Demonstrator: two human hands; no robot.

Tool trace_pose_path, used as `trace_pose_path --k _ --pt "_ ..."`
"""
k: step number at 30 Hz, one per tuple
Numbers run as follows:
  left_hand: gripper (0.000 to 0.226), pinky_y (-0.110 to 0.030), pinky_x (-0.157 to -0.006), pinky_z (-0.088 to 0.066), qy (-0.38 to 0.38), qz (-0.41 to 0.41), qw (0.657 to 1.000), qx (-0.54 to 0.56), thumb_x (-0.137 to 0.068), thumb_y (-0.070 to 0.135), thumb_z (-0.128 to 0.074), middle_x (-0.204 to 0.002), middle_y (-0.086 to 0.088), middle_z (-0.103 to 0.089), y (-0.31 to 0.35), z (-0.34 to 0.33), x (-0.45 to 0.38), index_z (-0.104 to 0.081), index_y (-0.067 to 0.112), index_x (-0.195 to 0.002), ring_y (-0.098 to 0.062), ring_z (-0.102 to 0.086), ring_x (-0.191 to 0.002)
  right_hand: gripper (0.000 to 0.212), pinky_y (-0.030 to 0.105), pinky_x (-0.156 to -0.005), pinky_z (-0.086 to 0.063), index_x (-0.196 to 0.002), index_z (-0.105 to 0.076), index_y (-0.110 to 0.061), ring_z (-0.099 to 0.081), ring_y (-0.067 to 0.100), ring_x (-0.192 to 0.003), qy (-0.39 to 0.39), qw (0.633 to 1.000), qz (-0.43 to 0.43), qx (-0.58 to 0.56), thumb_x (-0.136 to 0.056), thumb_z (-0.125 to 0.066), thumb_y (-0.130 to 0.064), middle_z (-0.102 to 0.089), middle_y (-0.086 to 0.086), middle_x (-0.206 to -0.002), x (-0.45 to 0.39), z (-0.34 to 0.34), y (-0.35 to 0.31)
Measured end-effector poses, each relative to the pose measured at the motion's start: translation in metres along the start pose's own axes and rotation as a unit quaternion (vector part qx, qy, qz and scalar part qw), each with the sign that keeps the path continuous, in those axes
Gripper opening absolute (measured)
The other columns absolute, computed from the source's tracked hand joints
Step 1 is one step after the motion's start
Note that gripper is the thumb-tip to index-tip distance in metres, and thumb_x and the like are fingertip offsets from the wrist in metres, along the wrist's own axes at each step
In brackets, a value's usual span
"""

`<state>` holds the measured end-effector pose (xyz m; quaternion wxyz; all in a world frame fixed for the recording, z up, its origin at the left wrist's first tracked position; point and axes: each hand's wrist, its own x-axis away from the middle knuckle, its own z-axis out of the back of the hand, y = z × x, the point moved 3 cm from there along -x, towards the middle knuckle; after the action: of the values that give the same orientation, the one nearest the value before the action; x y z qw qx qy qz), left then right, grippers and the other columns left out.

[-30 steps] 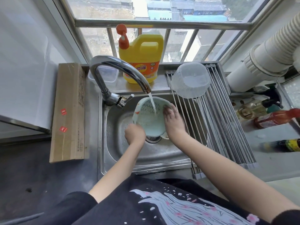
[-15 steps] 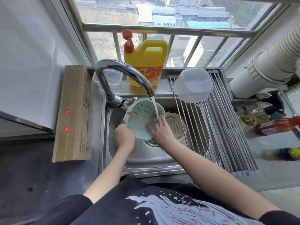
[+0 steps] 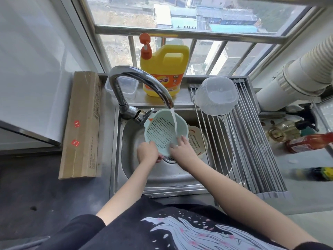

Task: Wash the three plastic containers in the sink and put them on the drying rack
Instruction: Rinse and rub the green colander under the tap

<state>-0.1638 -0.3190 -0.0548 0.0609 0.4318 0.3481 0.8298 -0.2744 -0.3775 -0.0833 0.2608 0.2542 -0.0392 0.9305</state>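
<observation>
A pale green perforated container (image 3: pixel 162 131) is tilted under the running tap (image 3: pixel 142 82) over the steel sink (image 3: pixel 126 174). My left hand (image 3: pixel 148 153) grips its lower rim. My right hand (image 3: pixel 182 148) lies with its fingers inside the container, against its lower right wall where the water lands. A cream perforated container (image 3: pixel 197 142) lies in the sink to the right, partly hidden by the green one and my right hand. A clear plastic container (image 3: pixel 216 95) rests upside down at the far end of the drying rack (image 3: pixel 252 150).
A yellow detergent jug (image 3: pixel 166 69) and a small clear box (image 3: pixel 124 86) stand on the ledge behind the tap. A long cardboard box (image 3: pixel 82 123) lies left of the sink. Bottles (image 3: pixel 306 143) and a white duct (image 3: pixel 297 80) are on the right.
The green container has turned and shifted left under the stream, uncovering the cream one. My right hand moved from the container's right rim to its inner lower wall. My left hand keeps its grip.
</observation>
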Motion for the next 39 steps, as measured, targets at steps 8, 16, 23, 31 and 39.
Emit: trace_pose_path --k 8,16,23,31,39 --pt "0.04 -0.037 -0.07 -0.057 0.004 -0.074 0.985 -0.156 -0.091 0.024 -0.034 -0.057 -0.015 -0.068 -0.004 0.004 -0.008 -0.064 0.001 -0.075 -0.029 -0.069 -0.066 0.057 0.049 -0.118 0.006 -0.147 -0.029 -0.034 -0.006 0.017 -0.148 -0.059 0.998 -0.026 0.025 -0.094 -0.045 -0.02 -0.032 -0.013 -0.152 -0.005 -0.001 0.021" --pt "0.036 -0.029 -0.038 -0.054 -0.111 0.005 0.992 0.063 -0.098 0.012 -0.034 -0.035 -0.008 -0.055 -0.006 -0.004 -0.01 -0.05 -0.003 -0.07 -0.018 -0.057 -0.032 0.071 0.053 -0.112 0.018 -0.149 -0.012 0.002 -0.002 0.036 -0.146 -0.08 0.982 -0.137 0.103 -0.096 -0.036 -0.038 -0.013 0.022 -0.157 -0.01 0.023 0.001" --pt "0.032 -0.022 -0.043 -0.051 -0.176 0.088 0.97 0.145 -0.102 0.025 -0.035 -0.036 0.0 -0.052 -0.019 -0.018 -0.005 -0.05 0.008 -0.08 -0.011 -0.058 -0.036 0.043 0.052 -0.116 -0.003 -0.136 -0.043 -0.01 -0.043 0.037 -0.129 -0.016 0.999 -0.044 -0.001 -0.094 -0.048 -0.016 -0.053 0.021 -0.132 0.007 0.027 -0.001" --pt "0.061 -0.034 -0.056 -0.054 -0.107 -0.012 0.994 -0.023 -0.079 0.061 -0.061 -0.087 -0.01 -0.063 -0.02 0.018 -0.04 -0.059 0.004 -0.1 -0.019 -0.061 -0.063 0.039 0.048 -0.108 -0.032 -0.099 -0.074 -0.008 -0.068 0.032 -0.101 0.091 0.971 0.035 0.216 -0.062 -0.083 -0.016 -0.075 0.012 -0.081 0.022 0.024 0.038" --pt "0.037 -0.037 -0.063 -0.057 -0.142 -0.137 0.967 -0.162 -0.078 0.042 -0.071 -0.078 -0.012 -0.07 0.023 0.018 -0.053 -0.068 0.006 -0.085 -0.019 -0.06 -0.06 0.036 0.048 -0.113 0.0 -0.125 -0.06 -0.011 -0.047 0.029 -0.13 0.032 0.935 0.024 0.353 -0.092 -0.053 -0.023 -0.063 0.011 -0.126 0.024 0.012 0.061"
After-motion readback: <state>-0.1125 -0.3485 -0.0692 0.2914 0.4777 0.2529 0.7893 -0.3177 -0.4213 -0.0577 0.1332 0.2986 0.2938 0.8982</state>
